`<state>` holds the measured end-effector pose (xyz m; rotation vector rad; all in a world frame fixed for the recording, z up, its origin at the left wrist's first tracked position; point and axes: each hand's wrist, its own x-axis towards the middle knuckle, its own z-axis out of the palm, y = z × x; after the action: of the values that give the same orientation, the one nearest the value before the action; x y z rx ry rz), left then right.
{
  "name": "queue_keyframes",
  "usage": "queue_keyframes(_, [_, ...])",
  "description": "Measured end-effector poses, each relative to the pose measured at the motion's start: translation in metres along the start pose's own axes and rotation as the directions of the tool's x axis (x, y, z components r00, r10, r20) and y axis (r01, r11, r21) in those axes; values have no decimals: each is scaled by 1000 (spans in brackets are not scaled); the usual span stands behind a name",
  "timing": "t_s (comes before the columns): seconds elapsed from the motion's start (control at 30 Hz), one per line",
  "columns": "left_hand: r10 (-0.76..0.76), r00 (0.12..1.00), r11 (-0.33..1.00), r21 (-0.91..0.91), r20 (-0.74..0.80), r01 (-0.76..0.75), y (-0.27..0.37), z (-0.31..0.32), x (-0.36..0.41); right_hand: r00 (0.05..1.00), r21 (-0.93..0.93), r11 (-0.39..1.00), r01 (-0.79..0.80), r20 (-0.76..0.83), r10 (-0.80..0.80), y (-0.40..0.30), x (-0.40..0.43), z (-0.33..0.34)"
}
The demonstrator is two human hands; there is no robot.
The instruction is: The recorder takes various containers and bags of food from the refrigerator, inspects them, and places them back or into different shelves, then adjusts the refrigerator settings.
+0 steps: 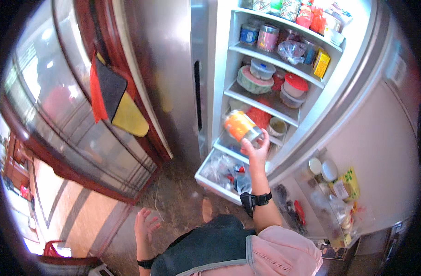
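Note:
My right hand grips the near end of a clear jar with an orange label. The jar is tilted and held in front of the lower shelves of an open refrigerator. Behind it show a red bag and an uncovered round container. Below the hand, a pulled-out drawer holds plastic bags. My left hand hangs low over the dark floor with its fingers apart and nothing in it.
The refrigerator door stands open at right, its rack bearing jars and a yellow packet. Lidded containers and tins fill upper shelves. At left, cloths hang by a glass-paned door.

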<state>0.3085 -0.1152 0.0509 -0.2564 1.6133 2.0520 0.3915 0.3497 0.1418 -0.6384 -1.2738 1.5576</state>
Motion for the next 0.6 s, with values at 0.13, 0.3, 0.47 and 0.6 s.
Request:
queue_keyframes(0.13, [0,998,999,39,-68,3,43,6,59,979,-39,996,75,-186,-81,23,80,-3])
queue_keyframes(0.3, [104,992,992,72,-66,-99,87,19,141,924,-118,962,247,-269,-271,26,134,5])
queue_keyframes(0.47, [78,996,995,60,38,-80,121,47,189,788,-826,554,100,-275,-551,4,165,-4])
queue_keyframes(0.6, [35,995,995,90,90,-43,137,38,232,777,-949,311,-61,-240,-582,-16,205,-17])
